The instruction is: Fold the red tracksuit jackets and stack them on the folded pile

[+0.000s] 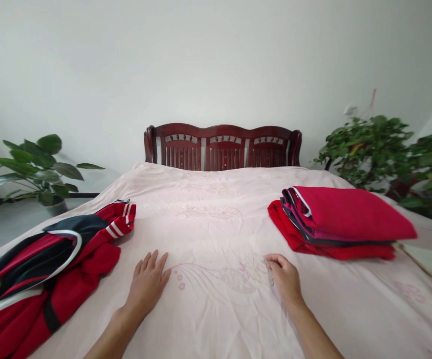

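A pale pink bedsheet (208, 234) with embroidered flowers spreads across the bed. My left hand (149, 279) lies flat on it, fingers stretched out and nothing held. Farther right, my right hand (285, 279) has its thumb and fingers closed in a pinch on the sheet, where small creases run beneath it. Left of my left hand lies a loose heap of red and navy clothing (77, 269) with white stripes and piping. Beyond my right hand is a stack of folded red and navy clothes (350, 214), apart from the hand.
A dark red wooden headboard (223, 144) stands at the far end against a white wall. One potted plant (40, 169) is on the floor at left. Leafy plants (368, 149) crowd the right side. A pale flat item (430, 262) lies at the right edge.
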Demonstrator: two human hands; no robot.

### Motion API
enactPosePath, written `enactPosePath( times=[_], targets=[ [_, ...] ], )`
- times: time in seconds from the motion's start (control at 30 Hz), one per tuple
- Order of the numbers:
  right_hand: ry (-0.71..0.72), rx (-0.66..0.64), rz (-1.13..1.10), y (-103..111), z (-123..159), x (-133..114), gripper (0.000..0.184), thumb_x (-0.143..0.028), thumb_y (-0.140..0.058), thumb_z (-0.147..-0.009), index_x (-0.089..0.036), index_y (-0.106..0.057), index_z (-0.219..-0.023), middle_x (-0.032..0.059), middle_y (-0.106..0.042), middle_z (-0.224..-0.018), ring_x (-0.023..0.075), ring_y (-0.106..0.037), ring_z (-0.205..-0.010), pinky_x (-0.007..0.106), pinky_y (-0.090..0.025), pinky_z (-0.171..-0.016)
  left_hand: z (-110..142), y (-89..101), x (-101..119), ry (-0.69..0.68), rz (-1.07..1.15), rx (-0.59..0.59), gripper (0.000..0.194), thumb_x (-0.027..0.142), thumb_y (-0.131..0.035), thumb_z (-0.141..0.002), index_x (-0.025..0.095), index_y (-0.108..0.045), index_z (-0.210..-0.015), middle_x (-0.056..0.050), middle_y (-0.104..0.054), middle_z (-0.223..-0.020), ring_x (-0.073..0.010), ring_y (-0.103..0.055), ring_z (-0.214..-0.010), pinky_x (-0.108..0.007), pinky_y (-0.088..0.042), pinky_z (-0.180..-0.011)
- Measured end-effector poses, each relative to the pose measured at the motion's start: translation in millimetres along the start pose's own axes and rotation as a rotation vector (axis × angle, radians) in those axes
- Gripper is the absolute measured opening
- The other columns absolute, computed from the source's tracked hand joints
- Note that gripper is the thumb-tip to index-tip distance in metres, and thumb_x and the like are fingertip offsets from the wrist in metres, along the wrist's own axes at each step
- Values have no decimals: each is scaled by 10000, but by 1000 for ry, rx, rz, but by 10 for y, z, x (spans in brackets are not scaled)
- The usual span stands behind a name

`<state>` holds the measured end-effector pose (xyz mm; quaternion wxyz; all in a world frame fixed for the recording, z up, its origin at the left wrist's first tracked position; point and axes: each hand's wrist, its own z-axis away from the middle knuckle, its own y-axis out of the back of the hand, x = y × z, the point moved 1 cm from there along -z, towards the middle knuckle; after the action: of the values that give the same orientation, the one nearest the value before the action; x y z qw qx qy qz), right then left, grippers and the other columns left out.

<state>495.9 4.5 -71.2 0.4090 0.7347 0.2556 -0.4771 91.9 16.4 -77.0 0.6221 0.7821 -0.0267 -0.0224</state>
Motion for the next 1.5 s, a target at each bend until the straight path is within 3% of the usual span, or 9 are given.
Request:
enactPosePath(
  times=[0.57, 0.67, 0.77, 0.87, 1.0, 1.13, 1.33, 1.4, 1.5],
  targets=[
    [-7, -23, 35, -4, 2, 27, 309, -358, -492, -692, -202, -706, -852, 58, -745, -846, 250, -679, -837, 343, -490, -785, -15, 71, -4, -8, -2, -54, 501, 375, -394, -973, 239, -488, -1446, -125, -445, -1527, -312, -358, -1424, -470, -270, -1140],
    [20, -38, 158, 3, -14, 16, 325, -361, -471, -730, -211, -707, -896, 61, -746, -924, 248, -680, -887, 341, -499, -804, -44, 88, -30, -1, 4, -72, 502, 377, -393, -976, 247, -474, -1454, -104, -436, -1538, -292, -356, -1429, -462, -264, -1146],
    [152, -74, 362, -7, -25, -1, 348, -287, -429, -765, -219, -710, -958, 68, -730, -1044, 234, -664, -979, 335, -489, -882, -75, 75, -66, 33, -14, -75, 512, 381, -382, -978, 251, -453, -1467, -98, -419, -1550, -294, -348, -1434, -471, -261, -1144],
    [300, -104, 631, -30, -7, 6, 383, -238, -406, -821, -224, -702, -1063, 75, -677, -1219, 258, -600, -1130, 378, -433, -994, -99, 43, -100, 73, -46, -64, 532, 408, -365, -977, 256, -429, -1482, -111, -402, -1559, -314, -337, -1438, -487, -258, -1137],
    [353, -111, 911, -31, 24, 69, 444, -281, -375, -918, -198, -615, -1283, 112, -562, -1402, 300, -477, -1305, 454, -336, -1094, -118, 8, -141, 138, -60, -82, 553, 440, -346, -975, 263, -405, -1495, -131, -389, -1563, -335, -328, -1440, -503, -252, -1128],
    [266, -129, 1032, 56, -9, 155, 497, -371, -391, -943, -200, -522, -1391, 127, -477, -1485, 322, -407, -1372, 512, -286, -1118, -123, -21, -185, 177, -79, -73, 568, 449, -347, -970, 260, -386, -1504, -143, -391, -1558, -339, -329, -1436, -503, -255, -1119],
    [217, -105, 1072, 278, -66, 245, 528, -382, -414, -936, -174, -491, -1415, 140, -449, -1506, 319, -386, -1390, 504, -281, -1121, -111, -66, -226, 164, -114, -42, 555, 446, -331, -976, 260, -410, -1492, -149, -414, -1541, -340, -355, -1420, -484, -276, -1105],
    [244, -102, 1058, 377, -70, 253, 511, -373, -425, -931, -160, -524, -1386, 151, -471, -1487, 324, -413, -1371, 490, -306, -1104, -109, -71, -228, 154, -126, -31, 553, 441, -332, -977, 256, -413, -1491, -155, -419, -1536, -346, -360, -1416, -480, -281, -1100],
    [269, -111, 972, 579, -98, 201, 407, -308, -409, -923, -203, -631, -1248, 117, -608, -1352, 283, -568, -1213, 403, -421, -990, -112, -80, -233, 145, -139, -25, 549, 428, -331, -979, 243, -419, -1489, -159, -422, -1532, -346, -366, -1410, -478, -281, -1095]
  ],
)
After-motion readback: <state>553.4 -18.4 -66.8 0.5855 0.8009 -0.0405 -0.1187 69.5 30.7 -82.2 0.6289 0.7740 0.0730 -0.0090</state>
